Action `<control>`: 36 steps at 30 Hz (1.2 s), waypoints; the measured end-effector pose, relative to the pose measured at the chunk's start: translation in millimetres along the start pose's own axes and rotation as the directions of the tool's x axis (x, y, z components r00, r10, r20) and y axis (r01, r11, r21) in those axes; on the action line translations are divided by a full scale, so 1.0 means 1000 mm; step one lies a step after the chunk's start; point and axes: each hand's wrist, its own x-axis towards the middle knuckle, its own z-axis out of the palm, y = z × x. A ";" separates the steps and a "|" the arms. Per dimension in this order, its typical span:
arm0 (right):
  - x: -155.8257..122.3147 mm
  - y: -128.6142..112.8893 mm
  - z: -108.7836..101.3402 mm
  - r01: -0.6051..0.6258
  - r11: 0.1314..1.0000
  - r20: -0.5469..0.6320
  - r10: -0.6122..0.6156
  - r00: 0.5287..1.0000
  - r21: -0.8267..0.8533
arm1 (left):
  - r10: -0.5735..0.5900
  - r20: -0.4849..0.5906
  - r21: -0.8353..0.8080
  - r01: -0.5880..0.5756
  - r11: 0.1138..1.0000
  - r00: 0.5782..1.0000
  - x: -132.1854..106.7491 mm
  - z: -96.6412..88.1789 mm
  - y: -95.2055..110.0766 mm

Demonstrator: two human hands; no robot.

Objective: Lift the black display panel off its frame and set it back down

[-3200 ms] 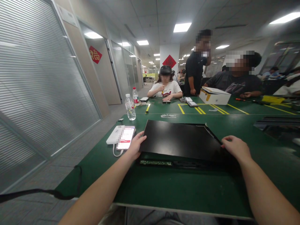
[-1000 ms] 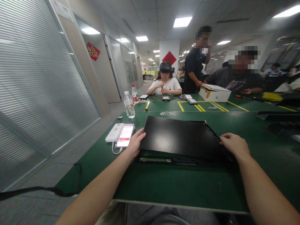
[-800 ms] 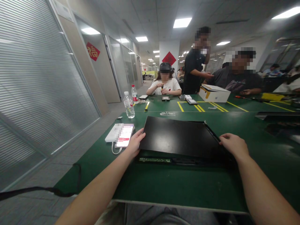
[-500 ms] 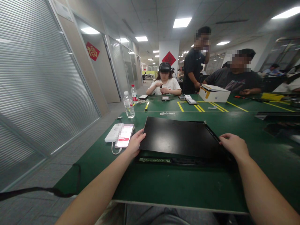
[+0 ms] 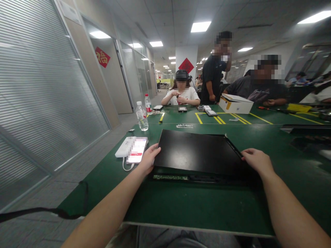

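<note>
A flat black panel (image 5: 199,151) lies in front of me on the green table (image 5: 196,206), raised a little at its near edge over a dark base with a green circuit strip (image 5: 170,177). My left hand (image 5: 148,159) grips the panel's left near corner, fingers curled round the edge. My right hand (image 5: 257,161) holds the right near corner the same way.
A phone on a white power bank (image 5: 133,150) lies left of the panel. Two water bottles (image 5: 142,117) stand further back. A white box (image 5: 236,104) and small devices sit on the far table, where several people sit or stand. Dark parts (image 5: 307,134) lie at the right.
My hands and the panel stay where they were. The view has shifted slightly, and the standing person across the table has moved an arm.
</note>
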 end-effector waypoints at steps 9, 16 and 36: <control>-0.003 -0.003 -0.003 -0.018 1.000 0.018 0.017 1.000 0.018 | 0.077 -0.016 0.054 -0.076 0.996 0.997 -0.002 0.000 0.004; -0.003 -0.001 -0.001 -0.001 0.999 0.001 0.001 1.000 0.052 | 0.133 -0.045 0.213 -0.121 0.970 0.990 -0.001 -0.005 0.005; -0.002 -0.001 -0.002 -0.025 0.997 0.014 0.024 1.000 0.068 | 0.270 -0.032 0.626 -0.191 0.756 0.962 0.012 -0.022 -0.011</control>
